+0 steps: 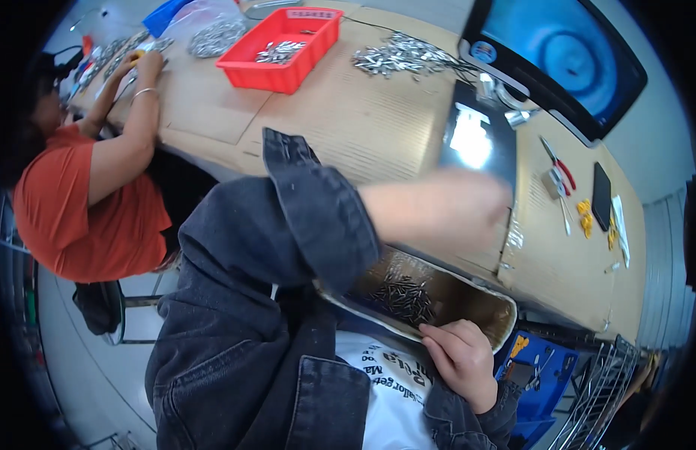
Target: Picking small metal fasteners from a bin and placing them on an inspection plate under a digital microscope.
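My left arm, in a dark denim sleeve, reaches across to the right over the table's front edge. My left hand (460,208) is smeared by motion beside a dark glossy plate (471,146), so its fingers cannot be read. Below it, an open brown box (475,304) with a pale rim holds many small, slim metal pieces (406,298). At the box's near rim rests my right hand (464,358), its thumb and forefinger pinched together. What lies between those fingertips, if anything, is too small to make out.
Metal pieces lie in a heap (400,56) and in a red bin (288,79). A monitor (565,64) stands beyond the plate. Red-handled pliers (564,174) and a black phone (601,196) lie at right. A person in orange (93,202) works at left.
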Demonstrator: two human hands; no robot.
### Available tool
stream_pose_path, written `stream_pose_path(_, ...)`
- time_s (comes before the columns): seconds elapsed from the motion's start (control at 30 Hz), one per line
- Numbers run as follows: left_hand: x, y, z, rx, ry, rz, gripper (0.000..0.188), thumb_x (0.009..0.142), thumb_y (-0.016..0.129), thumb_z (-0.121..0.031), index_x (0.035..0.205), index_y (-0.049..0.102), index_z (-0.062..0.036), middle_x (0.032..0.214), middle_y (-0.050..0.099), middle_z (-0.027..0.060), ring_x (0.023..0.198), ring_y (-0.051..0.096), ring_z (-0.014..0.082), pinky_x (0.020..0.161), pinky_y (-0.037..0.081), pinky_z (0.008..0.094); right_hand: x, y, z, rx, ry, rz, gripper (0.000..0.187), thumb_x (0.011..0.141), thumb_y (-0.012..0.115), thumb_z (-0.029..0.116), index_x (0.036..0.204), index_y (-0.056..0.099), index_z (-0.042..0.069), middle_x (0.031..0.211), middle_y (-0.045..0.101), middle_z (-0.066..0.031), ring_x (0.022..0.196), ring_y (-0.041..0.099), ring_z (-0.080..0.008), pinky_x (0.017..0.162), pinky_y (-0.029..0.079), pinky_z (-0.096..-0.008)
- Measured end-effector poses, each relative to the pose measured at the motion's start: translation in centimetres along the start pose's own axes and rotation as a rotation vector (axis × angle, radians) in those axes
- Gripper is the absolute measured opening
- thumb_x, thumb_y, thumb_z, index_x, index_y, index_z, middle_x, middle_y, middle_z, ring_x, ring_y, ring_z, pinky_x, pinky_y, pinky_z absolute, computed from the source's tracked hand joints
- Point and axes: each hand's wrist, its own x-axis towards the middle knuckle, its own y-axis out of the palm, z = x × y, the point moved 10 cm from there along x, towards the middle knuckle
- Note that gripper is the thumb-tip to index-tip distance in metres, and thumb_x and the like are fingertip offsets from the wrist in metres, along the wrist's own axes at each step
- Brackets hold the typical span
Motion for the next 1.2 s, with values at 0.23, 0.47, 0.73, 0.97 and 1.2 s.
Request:
stream_pose_path(0.23, -6.4, 4.5, -3.0, 0.299, 0.126, 0.23, 0.014, 0.073, 0.064, -0.014, 0.075, 0.07, -0.0019, 0.074, 0.068, 0.0149, 0.063, 0.064, 0.0326, 0.059, 0.053, 0.0399, -1.3, 0.8, 1.1, 0.041, -0.111, 0.065, 0.015, 0.083, 0.067, 0.005, 0.097, 0.072, 0.003, 0.085, 0.066, -0.0069, 0.072, 0.059, -0.0228, 0.069, 0.048, -0.0312)
stream_pose_path(0.47, -9.4, -5.6, -0.1, -0.462, 0.008, -0.422, 0.04, 0.091, 0.061, -0.031, 0.062, 0.064, -0.0043, 0.06, 0.06, 0.0064, 0.05, 0.051, 0.0198, 0.052, 0.044, 0.0306, -1.5, 1.6, -1.3, 0.012, -0.106, 0.058, 0.016, 0.089, 0.063, 0.002, 0.102, 0.069, -0.001, 0.093, 0.069, -0.0115, 0.081, 0.063, -0.0241, 0.076, 0.05, -0.0306)
stream_pose_path(0.73, -20.4, -12.5, 5.8, -1.336, 0.379, -0.854, 0.071, 0.102, 0.029, -0.056, 0.058, 0.057, -0.0075, 0.054, 0.043, 0.0026, 0.052, 0.04, 0.0139, 0.053, 0.033, 0.0259, -2.0, 1.8, -1.1, 0.007, -0.123, 0.042, 0.016, 0.088, 0.064, 0.003, 0.102, 0.07, -0.001, 0.094, 0.07, -0.0115, 0.083, 0.064, -0.0247, 0.076, 0.051, -0.031)
stream_pose_path(0.97, -20.6, -10.5, 6.1, -1.495, 0.246, -0.869, 0.071, 0.102, 0.03, -0.057, 0.059, 0.056, -0.0064, 0.056, 0.042, 0.0037, 0.053, 0.039, 0.0142, 0.054, 0.033, 0.0256, -1.6, 1.7, -1.0, 0.006, -0.154, 0.02, 0.016, 0.088, 0.065, 0.005, 0.102, 0.07, -0.001, 0.095, 0.07, -0.0118, 0.083, 0.065, -0.026, 0.076, 0.051, -0.0313)
stream_pose_path(1.2, -19.1, -8.8, 4.7, -1.647, 0.21, -0.817, 0.071, 0.101, 0.032, -0.058, 0.059, 0.057, -0.0057, 0.055, 0.044, 0.0036, 0.052, 0.04, 0.0143, 0.053, 0.033, 0.0261, -2.3, 1.5, -1.1, -0.03, -0.178, -0.05, 0.015, 0.088, 0.065, 0.006, 0.101, 0.07, -0.001, 0.094, 0.07, -0.0119, 0.082, 0.065, -0.0262, 0.075, 0.051, -0.0319)
